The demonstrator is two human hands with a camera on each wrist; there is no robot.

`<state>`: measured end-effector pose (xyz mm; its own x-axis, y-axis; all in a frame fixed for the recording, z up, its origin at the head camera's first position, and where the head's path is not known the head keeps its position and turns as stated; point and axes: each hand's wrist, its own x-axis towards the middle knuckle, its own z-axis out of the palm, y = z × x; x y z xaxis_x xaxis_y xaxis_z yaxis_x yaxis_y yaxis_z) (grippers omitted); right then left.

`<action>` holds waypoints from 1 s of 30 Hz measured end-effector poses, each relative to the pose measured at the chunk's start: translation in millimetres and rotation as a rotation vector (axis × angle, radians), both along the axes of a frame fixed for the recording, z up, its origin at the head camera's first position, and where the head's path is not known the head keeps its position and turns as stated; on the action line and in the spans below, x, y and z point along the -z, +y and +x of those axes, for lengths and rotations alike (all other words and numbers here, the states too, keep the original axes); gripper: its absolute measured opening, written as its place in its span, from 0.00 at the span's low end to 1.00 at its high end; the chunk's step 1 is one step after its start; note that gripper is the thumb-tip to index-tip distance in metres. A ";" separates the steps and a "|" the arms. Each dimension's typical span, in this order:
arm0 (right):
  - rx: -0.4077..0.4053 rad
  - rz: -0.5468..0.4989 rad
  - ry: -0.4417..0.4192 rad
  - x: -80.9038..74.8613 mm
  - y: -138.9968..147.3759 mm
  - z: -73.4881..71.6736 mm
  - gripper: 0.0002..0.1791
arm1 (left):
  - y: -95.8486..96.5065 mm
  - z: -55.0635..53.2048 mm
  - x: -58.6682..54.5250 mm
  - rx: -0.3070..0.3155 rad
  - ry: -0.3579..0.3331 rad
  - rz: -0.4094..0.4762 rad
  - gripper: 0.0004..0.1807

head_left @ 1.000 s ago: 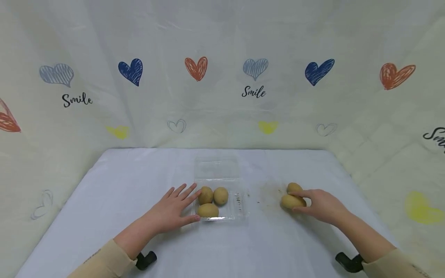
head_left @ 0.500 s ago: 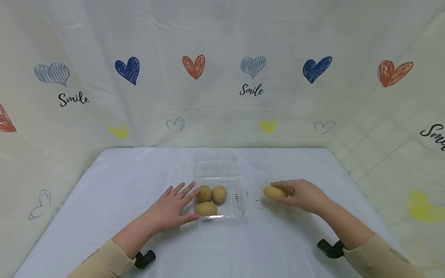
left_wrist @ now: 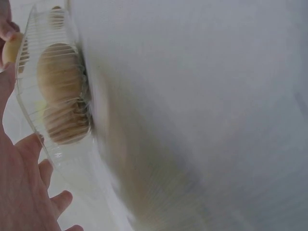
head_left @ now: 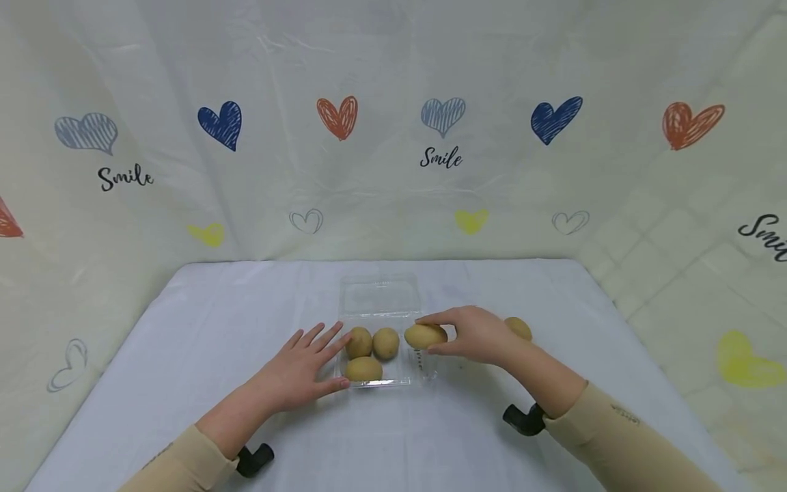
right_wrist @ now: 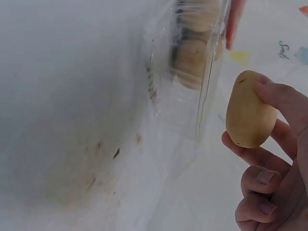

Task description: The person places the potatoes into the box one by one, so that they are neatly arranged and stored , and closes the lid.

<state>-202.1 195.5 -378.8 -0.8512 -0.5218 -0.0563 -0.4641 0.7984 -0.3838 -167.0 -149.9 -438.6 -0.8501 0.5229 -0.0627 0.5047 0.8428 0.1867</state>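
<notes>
A clear plastic clamshell box [head_left: 398,374] lies with its lid folded back, and three potatoes [head_left: 364,369] sit in its left and middle part. My left hand [head_left: 301,376] rests against the box's left side with fingers spread; the left wrist view shows the fingertips [left_wrist: 33,144] touching the clear wall. Between thumb and fingers my right hand [head_left: 476,335] pinches another potato [head_left: 425,335], held above the right part of the box. In the right wrist view that potato [right_wrist: 250,110] hangs apart from the box rim. One more potato [head_left: 518,328] lies behind the right hand, partly hidden by it.
The lid [head_left: 379,295] stretches toward the back of the white-covered table [head_left: 246,307]. Dirt crumbs [right_wrist: 116,153] dot the cloth right of the box. A curtain printed with hearts [head_left: 337,117] hangs behind the table.
My right hand has picked up a potato on the right and carried it left to above the box, leaving one potato behind. The left hand has stayed on the box.
</notes>
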 end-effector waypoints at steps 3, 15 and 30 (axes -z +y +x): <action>-0.019 0.008 -0.005 1.9 -8.5 0.7 0.26 | 0.8 0.5 -1.9 0.006 0.004 0.004 0.46; -0.135 0.177 0.036 19.1 -34.1 0.9 0.24 | 0.7 0.2 -0.4 0.013 0.010 0.004 0.47; -0.142 0.222 0.017 23.2 -43.8 -2.0 0.20 | 0.1 1.1 -0.5 0.004 0.015 0.011 0.46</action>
